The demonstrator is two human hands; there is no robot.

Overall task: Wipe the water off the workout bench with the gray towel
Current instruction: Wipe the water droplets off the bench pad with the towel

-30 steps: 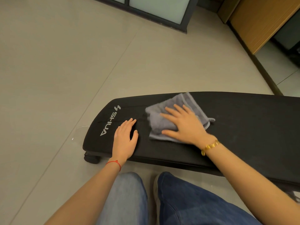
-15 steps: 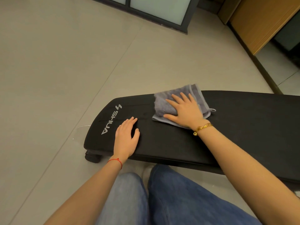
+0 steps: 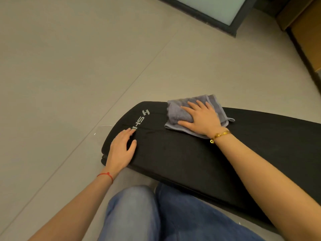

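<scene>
Mid-wipe w/ right hand fingers spread flat on towel at surface far edge, left hand splayed bracing; remaining water not discernible.

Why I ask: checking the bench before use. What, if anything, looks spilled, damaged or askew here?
Nothing stands out. The black workout bench looks intact, with no water visible on its dark surface. The gray towel lies bunched at the far edge under the right hand; the left hand rests flat near the logo.
</scene>
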